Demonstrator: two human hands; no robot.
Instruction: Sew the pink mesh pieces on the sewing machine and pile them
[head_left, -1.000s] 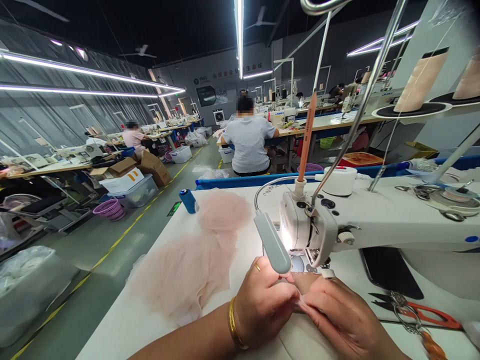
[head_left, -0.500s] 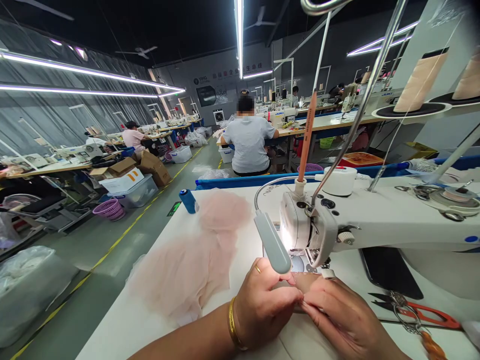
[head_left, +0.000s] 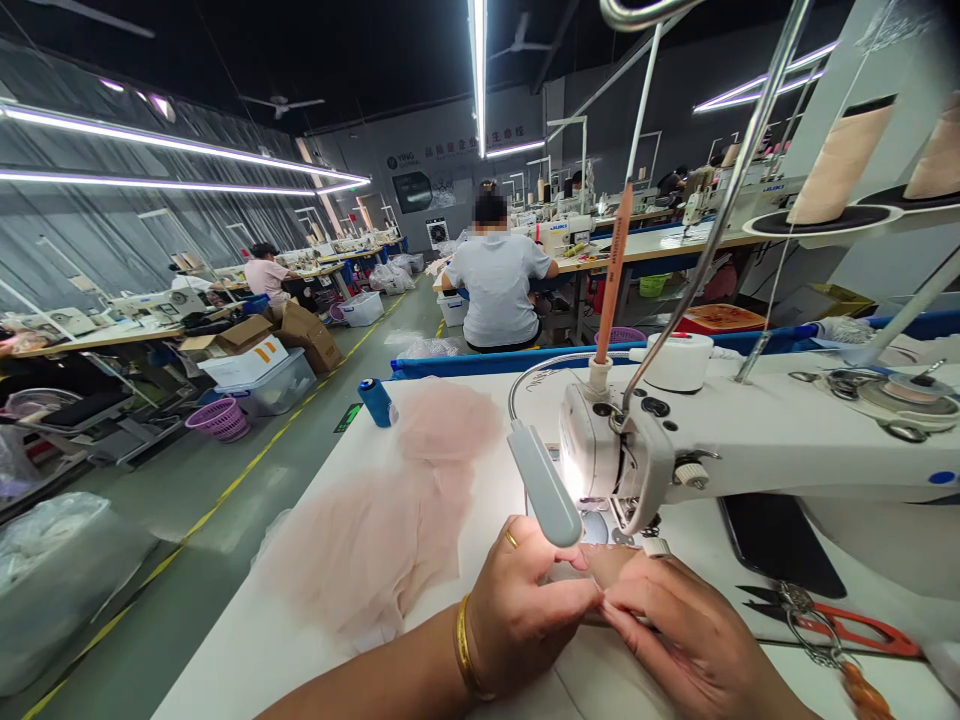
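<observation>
Just in front of the sewing machine (head_left: 750, 440), my left hand (head_left: 529, 605) and my right hand (head_left: 675, 625) meet with thumbs and fingertips pinched together. Between them is a thin, sheer beige fabric (head_left: 606, 562), its edge close to the presser foot. Most of that fabric is hidden by my fingers. A grey lamp head (head_left: 551, 490) hangs over my left fingers and lights the needle area. More sheer pink fabric (head_left: 367, 540) lies loosely heaped on the white table to the left.
A blue thread spool (head_left: 376, 402) stands at the table's far left. To the right lie a black phone (head_left: 784, 545), orange-handled snips (head_left: 862, 628) and a key ring (head_left: 814, 630). A pencil (head_left: 615, 275) stands upright on the machine. Ahead, a person (head_left: 495, 285) sits facing away.
Almost nothing differs. My fingertips have shifted very slightly at the fabric, still pinched; the machine and the heaped fabric stay put.
</observation>
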